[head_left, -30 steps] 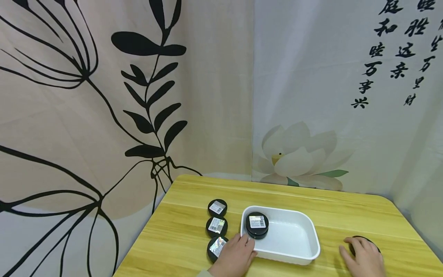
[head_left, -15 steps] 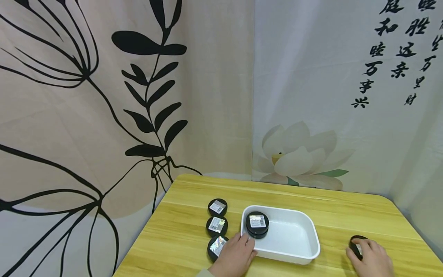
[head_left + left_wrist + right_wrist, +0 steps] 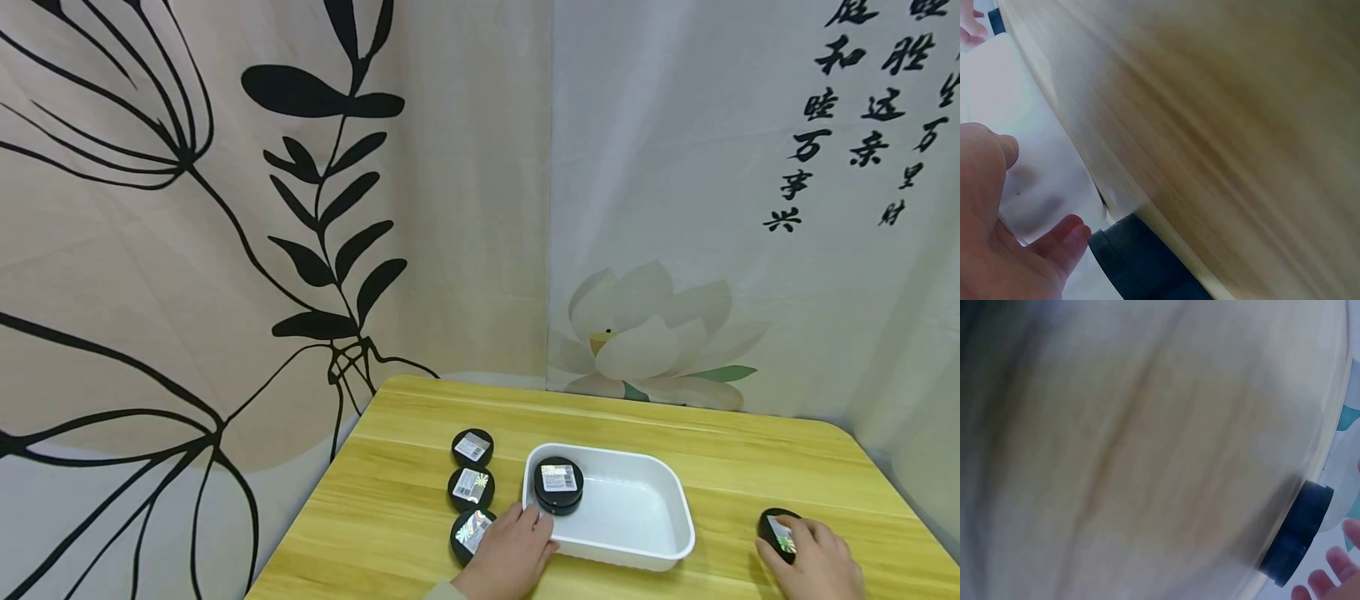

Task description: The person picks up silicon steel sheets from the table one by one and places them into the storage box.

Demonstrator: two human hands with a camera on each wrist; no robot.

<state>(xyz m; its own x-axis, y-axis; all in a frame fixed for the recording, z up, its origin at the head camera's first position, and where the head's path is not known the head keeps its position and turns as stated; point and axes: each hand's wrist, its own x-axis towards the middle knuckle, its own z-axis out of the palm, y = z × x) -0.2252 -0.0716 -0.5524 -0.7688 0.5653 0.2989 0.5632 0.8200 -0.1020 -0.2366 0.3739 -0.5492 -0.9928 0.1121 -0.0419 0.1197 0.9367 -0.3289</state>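
A white plastic tray (image 3: 660, 510) stands on the table. My left hand (image 3: 510, 546) holds its near left corner, fingertips at the rim and thumb at the front wall. Inside the tray, at its left end, a labelled black round jar (image 3: 558, 479) appears stacked on another black one. At the right, my right hand (image 3: 817, 562) hovers beside and partly over a black round jar (image 3: 776, 533) with a shiny label. In the right wrist view its fingers (image 3: 1338, 562) look spread and apart from that jar (image 3: 1297, 532).
Left of the tray, a column of three black labelled jars (image 3: 471, 487) runs front to back; the nearest (image 3: 468, 533) lies close to my left hand. The wooden table (image 3: 600, 417) ends at a patterned curtain (image 3: 480, 208) behind.
My right hand has drawn back to the right from over the jar, so more of the jar and its label shows. The left hand and tray stay put.
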